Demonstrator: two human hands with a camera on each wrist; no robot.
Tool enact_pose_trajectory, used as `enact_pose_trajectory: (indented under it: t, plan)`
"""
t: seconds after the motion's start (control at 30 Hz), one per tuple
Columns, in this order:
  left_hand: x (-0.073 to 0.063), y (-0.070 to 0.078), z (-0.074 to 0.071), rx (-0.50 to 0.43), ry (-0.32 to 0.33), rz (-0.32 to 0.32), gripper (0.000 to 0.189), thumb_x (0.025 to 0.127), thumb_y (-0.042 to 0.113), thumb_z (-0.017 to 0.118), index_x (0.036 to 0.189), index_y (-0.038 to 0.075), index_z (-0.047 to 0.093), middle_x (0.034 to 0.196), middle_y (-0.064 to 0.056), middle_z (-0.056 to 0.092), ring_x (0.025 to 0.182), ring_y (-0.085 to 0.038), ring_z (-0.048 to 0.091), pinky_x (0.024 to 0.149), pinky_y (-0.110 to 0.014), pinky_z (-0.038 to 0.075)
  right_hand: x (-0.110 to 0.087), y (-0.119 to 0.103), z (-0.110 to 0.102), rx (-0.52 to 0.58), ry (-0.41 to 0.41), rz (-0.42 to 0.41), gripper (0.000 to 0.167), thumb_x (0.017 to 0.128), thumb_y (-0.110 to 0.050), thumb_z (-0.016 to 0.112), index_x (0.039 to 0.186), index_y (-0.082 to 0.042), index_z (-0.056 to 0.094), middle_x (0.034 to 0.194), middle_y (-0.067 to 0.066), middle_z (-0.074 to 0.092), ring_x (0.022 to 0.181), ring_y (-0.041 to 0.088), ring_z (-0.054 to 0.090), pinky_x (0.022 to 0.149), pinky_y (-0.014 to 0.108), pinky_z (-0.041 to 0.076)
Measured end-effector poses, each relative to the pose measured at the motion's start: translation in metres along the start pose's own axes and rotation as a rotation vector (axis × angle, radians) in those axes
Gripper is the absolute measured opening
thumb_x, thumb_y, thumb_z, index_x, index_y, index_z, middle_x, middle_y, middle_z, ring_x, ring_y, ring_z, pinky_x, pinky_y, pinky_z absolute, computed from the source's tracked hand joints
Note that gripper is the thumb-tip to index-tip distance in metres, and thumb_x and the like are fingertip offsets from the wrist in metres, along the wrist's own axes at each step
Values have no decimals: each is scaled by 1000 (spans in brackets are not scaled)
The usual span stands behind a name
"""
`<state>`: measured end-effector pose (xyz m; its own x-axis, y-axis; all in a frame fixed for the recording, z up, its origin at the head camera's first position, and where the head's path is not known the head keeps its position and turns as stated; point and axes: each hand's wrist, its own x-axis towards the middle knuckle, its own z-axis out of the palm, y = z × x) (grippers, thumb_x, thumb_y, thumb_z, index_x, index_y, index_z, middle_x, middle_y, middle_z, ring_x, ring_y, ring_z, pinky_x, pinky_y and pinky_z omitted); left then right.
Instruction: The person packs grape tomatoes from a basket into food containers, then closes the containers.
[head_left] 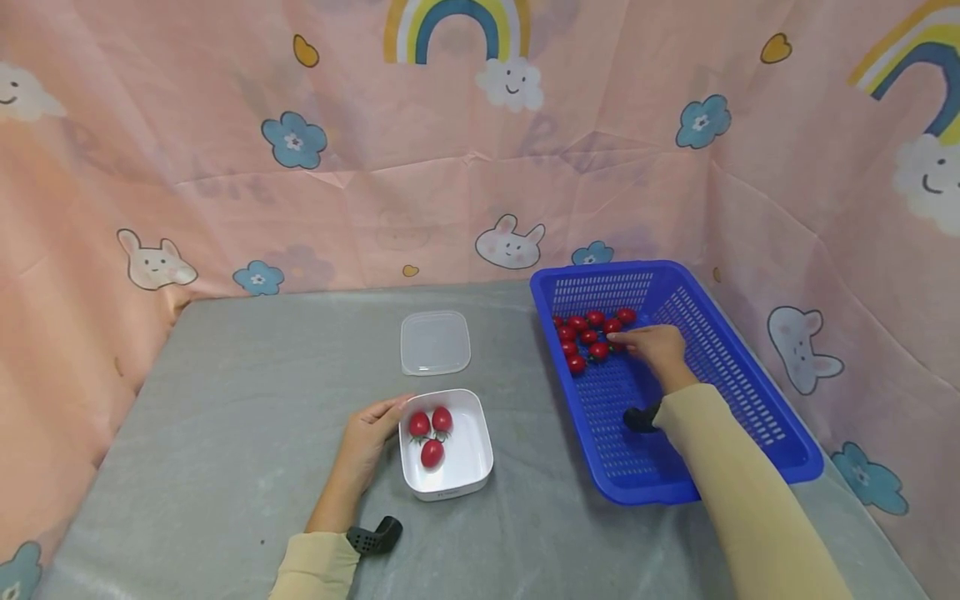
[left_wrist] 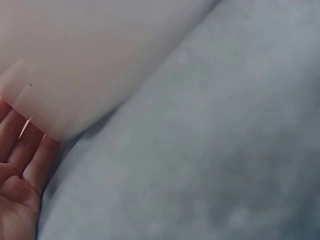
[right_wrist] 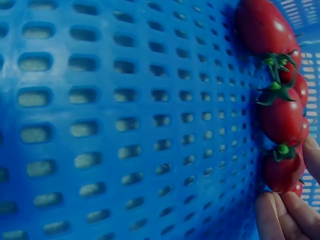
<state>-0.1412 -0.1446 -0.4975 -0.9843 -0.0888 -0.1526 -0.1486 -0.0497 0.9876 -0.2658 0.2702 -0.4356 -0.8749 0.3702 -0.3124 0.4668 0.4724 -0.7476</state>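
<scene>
A white square container (head_left: 471, 446) stands on the table with three red cherry tomatoes (head_left: 431, 453) inside. My left hand (head_left: 369, 433) touches its back left corner; in the left wrist view, fairly straight fingers (left_wrist: 29, 145) lie against the container's wall. My right hand (head_left: 657, 348) reaches into a blue plastic basket (head_left: 581, 425), where several cherry tomatoes (head_left: 588, 337) lie together at the far left end. In the right wrist view, the thumb and fingertips close round one cherry tomato (right_wrist: 281, 172) with a green stem. Part of that tomato is hidden behind the hand in the head view.
A clear square lid (head_left: 435, 343) lies flat on the table behind the white container. The grey-covered table (head_left: 247, 433) meets a pink patterned cloth (head_left: 390, 217) at the back and sides. The basket's high wall stands close to the right-hand cloth.
</scene>
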Motion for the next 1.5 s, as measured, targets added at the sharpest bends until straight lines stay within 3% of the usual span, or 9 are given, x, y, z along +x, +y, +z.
enact_pose_trajectory:
  t: [0.13,0.23,0.4,0.6,0.93,1.03,1.2,1.3,1.5]
  plan:
    - [0,-1,0,13,5,8,32,95,14,65,117,-9,68,105,4,76,100,2,66,87,-18,53,1,0,2,-28,11,-33,53,82,-28,82,116,10,68,85,12,77,56,0,60,59,16,52]
    - [1,-1,0,29,13,9,31,94,15,66,116,-8,69,104,3,76,99,1,66,87,-18,53,2,0,2,-20,2,-35,51,82,-25,82,116,11,68,78,7,76,54,0,59,55,14,50]
    - [2,-1,1,20,4,-5,32,94,16,67,116,-7,69,107,1,76,100,1,66,87,-19,53,1,-1,-3,45,-13,-3,55,84,-23,80,123,12,63,108,22,74,70,12,71,80,29,60]
    - [2,-2,2,11,-4,1,32,94,14,67,116,-8,69,105,2,76,100,0,66,87,-18,53,-11,-15,-11,125,-77,13,63,92,-32,70,140,5,52,142,23,54,128,34,58,111,42,42]
    - [0,0,2,9,-6,6,33,95,14,65,117,-10,67,110,-3,75,99,2,65,87,-17,53,-57,-61,-19,223,-181,-123,74,86,-48,73,143,-7,52,146,16,53,121,17,64,123,56,12]
    - [-1,1,2,7,-4,5,33,95,13,65,118,-10,67,109,-1,75,99,3,65,87,-17,53,-75,-75,-13,246,-224,-187,71,86,-45,74,141,-5,55,133,8,66,102,4,71,124,51,16]
    - [0,0,0,12,2,4,32,95,13,65,117,-9,68,107,4,75,100,2,65,88,-17,52,-98,-91,5,277,-300,-265,59,89,-37,73,136,-4,59,90,-19,70,86,-5,69,110,35,44]
    - [0,0,-1,8,-3,1,32,95,14,65,118,-9,68,107,4,75,101,2,65,89,-18,52,-110,-97,17,265,-324,-291,53,90,-35,73,133,-6,62,99,-9,73,96,3,69,103,33,51]
    - [-1,-2,-2,-11,-25,61,34,93,21,68,114,-6,71,106,3,76,100,2,66,86,-17,53,-131,-105,39,246,-367,-318,48,87,-32,77,127,-8,67,125,14,68,121,26,56,107,45,45]
